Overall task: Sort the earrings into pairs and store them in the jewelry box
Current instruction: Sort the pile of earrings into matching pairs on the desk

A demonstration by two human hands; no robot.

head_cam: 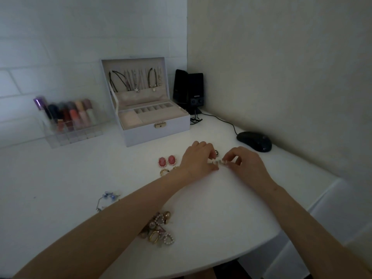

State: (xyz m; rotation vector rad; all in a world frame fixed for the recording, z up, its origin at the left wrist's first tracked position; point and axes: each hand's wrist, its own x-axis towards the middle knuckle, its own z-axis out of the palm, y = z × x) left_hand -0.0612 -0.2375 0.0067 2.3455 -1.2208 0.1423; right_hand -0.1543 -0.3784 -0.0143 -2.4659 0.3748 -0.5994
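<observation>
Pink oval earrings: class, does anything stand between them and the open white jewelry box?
Nothing visible does. Only bare white table lies between the pink oval earrings and the white jewelry box.

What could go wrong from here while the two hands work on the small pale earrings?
1. The left hand and right hand pinch the pale earrings over a white table in dim light; a dropped piece would be hard to spot.
2. The left forearm lies right beside the unsorted pile near the table's front edge; pulling back could sweep pieces off.
3. The pink pair sits close to the left hand and could get nudged apart.
</observation>
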